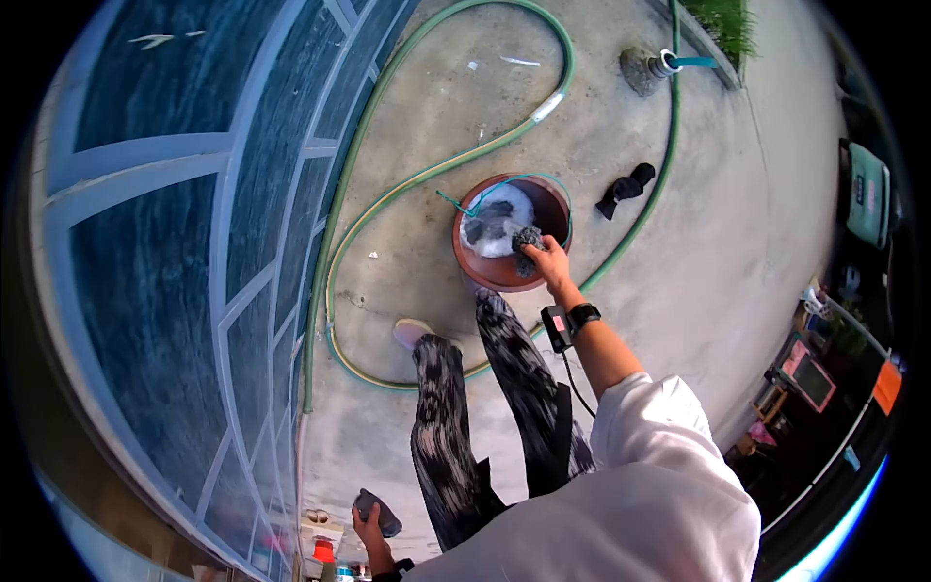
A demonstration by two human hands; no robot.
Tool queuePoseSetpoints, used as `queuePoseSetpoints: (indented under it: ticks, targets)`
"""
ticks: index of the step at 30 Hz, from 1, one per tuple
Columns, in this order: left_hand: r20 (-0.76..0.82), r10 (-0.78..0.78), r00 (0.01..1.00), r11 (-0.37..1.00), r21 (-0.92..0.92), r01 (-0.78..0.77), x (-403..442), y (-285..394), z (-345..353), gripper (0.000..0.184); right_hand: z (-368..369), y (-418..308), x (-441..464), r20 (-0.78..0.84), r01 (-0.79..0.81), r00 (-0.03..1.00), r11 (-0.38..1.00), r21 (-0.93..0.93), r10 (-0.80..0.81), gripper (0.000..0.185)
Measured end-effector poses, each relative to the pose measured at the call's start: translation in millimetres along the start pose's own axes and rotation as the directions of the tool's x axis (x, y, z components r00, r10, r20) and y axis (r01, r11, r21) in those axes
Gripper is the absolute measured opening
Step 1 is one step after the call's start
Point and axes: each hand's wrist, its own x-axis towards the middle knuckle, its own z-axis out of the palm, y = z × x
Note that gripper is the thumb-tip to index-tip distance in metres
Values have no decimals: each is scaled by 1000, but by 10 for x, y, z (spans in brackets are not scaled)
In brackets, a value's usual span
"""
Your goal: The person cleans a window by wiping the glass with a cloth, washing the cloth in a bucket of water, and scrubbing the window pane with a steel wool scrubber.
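Observation:
A dark grey, crumpled cloth-like piece [526,240] is in my right hand [551,260], whose fingers are closed on it at the right inner side of a reddish-brown bucket [466,254]. White suds and greyish water [497,218] lie inside the bucket, and a thin green cord [549,177] loops over its rim. Low in the view, my left hand [367,529] is wrapped round a dark grey object [379,512], held away from the bucket near the ground at the left.
A green hose [432,171] curls over the concrete around the bucket. A black item [625,190] lies to the right, near a post base [641,71]. Blue glass panels with a pale frame [223,194] line the left. Various goods [323,551] stand bottom left.

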Motion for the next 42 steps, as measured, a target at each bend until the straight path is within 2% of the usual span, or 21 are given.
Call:
queuePoseSetpoints:
  ticks: [1,3,10,12,13,15,17,20,21,23,25,27,28,29,31,33,35,37,40,41,42]
  targets:
    - [23,29,999,1000,-6,-29,-143,159,-3,47,-141,-220,-262,15,3,1000,983,184,-6,31]
    - [43,125,991,992,-34,-124,-297,305,-59,49,-378,-364,-555,-13,16,1000,944,329,-12,29]
    - [19,274,962,945,-192,-266,-978,912,-363,52,-1266,-1336,-1905,60,93,990,911,403,-128,28]
    - [10,287,958,931,-240,-276,-1116,1051,-399,52,-1413,-1355,-1968,-4,189,981,947,261,-194,29]
    - [5,288,957,927,-250,-278,-1167,1031,-471,52,-1493,-1444,-2161,0,198,979,945,259,-205,29]
    - [13,364,931,892,-291,-345,-1138,1033,-518,52,-1637,-1731,-2470,-24,267,964,958,109,-265,32]
    - [-4,405,914,865,-323,-384,-1216,1129,-573,51,-1708,-1854,-2625,-65,311,950,948,65,-307,37]
    - [-2,415,910,853,-348,-390,-1187,1191,-731,52,-1792,-2011,-2949,-153,334,925,936,-111,-349,44]
    - [2,471,882,827,-349,-441,-1113,1237,-760,53,-1819,-2071,-3047,-187,302,924,937,-174,-332,46]
    - [12,534,845,795,-346,-498,-1018,1281,-870,54,-1888,-2156,-3173,-219,466,851,879,-107,-478,51]
    - [-24,619,785,755,-257,-604,-931,1425,-917,55,-2017,-2318,-3409,-188,494,849,868,-50,-494,57]
    - [20,617,787,757,-288,-587,-934,1548,-1001,55,-2147,-2393,-3528,-126,634,771,771,63,-624,66]
    - [31,664,747,726,-264,-635,-864,1585,-1052,55,-2241,-2492,-3618,-115,636,764,771,-27,-634,64]
    - [44,707,705,693,-238,-680,-811,1606,-1068,54,-2313,-2591,-3713,-136,674,735,738,37,-665,59]
    - [56,713,699,693,-207,-691,-917,1711,-1148,53,-2539,-2892,-3896,-146,768,639,615,178,-755,57]
    - [121,696,708,715,-201,-669,-981,1778,-1210,52,-2769,-3280,-4198,-185,840,536,496,220,-824,52]
    - [134,685,716,728,-159,-667,-892,1733,-1267,52,-2950,-3652,-4555,-230,836,511,417,356,-828,47]
    - [136,667,733,745,-114,-657,-772,1571,-1406,52,-3082,-3884,-4806,-204,696,585,357,623,-785,48]
    - [115,571,813,819,-19,-573,-716,1323,-1558,53,-3131,-3843,-4581,-222,648,514,206,733,-829,56]
    - [104,516,850,855,-10,-518,-768,1266,-1598,53,-3062,-3741,-4349,-216,642,524,216,735,-824,56]
    - [103,506,856,861,0,-509,-731,1161,-1642,53,-2926,-3571,-4058,-140,473,471,116,873,-871,55]
